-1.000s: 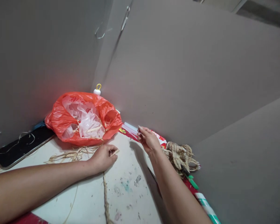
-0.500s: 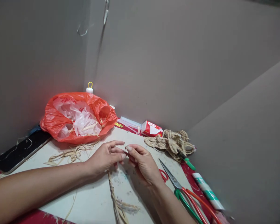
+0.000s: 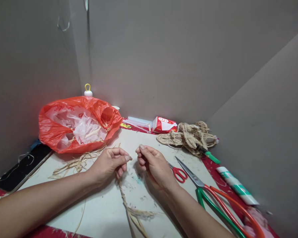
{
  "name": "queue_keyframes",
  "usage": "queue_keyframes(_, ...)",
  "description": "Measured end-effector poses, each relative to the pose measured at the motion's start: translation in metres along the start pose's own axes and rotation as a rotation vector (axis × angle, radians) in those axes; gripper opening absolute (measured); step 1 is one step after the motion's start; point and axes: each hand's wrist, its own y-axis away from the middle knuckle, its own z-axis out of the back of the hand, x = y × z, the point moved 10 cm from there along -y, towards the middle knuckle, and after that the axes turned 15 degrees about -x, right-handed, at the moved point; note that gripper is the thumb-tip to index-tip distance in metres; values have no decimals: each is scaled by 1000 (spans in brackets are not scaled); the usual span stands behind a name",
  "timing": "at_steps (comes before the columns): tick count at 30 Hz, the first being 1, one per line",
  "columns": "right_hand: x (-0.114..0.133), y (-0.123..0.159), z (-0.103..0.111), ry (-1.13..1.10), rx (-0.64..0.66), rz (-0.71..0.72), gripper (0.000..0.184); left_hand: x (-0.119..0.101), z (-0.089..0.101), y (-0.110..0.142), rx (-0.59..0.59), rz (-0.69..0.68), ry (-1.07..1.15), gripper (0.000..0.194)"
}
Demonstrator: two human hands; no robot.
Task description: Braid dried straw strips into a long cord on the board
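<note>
My left hand (image 3: 111,165) is closed in a pinch above the white board (image 3: 104,211). A tiny tan bit shows at its thumb and index fingertips, too small to name. Just to the right, my right hand (image 3: 154,165) also pinches thumb against finger, and what it holds, if anything, cannot be made out. The hands are a short gap apart. A thin twisted straw braid (image 3: 124,200) runs from below my left hand toward the front edge, fanning into loose strands; its upper end is hidden by the hand. Loose straw (image 3: 76,163) lies behind my left wrist.
A red plastic bag (image 3: 111,132) stands at back left beside a dark phone-like slab (image 3: 22,172). Coiled straw braid (image 3: 191,137), a red packet (image 3: 164,125), red-handled scissors (image 3: 180,174), large shears (image 3: 196,178) and a green-white tube (image 3: 237,185) line the right. Grey walls enclose the back.
My hands were nearly touching at the fingertips and have drawn slightly apart. My left fingers have closed from a looser spread into a pinch. The view has shifted somewhat.
</note>
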Motion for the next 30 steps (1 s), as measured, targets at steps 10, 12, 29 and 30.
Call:
queue_keyframes(10,-6,9,-11,128,50,46,28,8,4,-2,-21,6,-60,30)
queue_keyframes(12,-6,7,-9,99,31,34,28,9,3,-2,-19,6,-73,30)
queue_keyframes(29,-9,2,-3,139,21,102,30,8,7,-6,-43,-17,-112,28)
queue_keyframes(30,-10,1,-1,126,11,98,31,9,7,-7,-41,-12,-91,28)
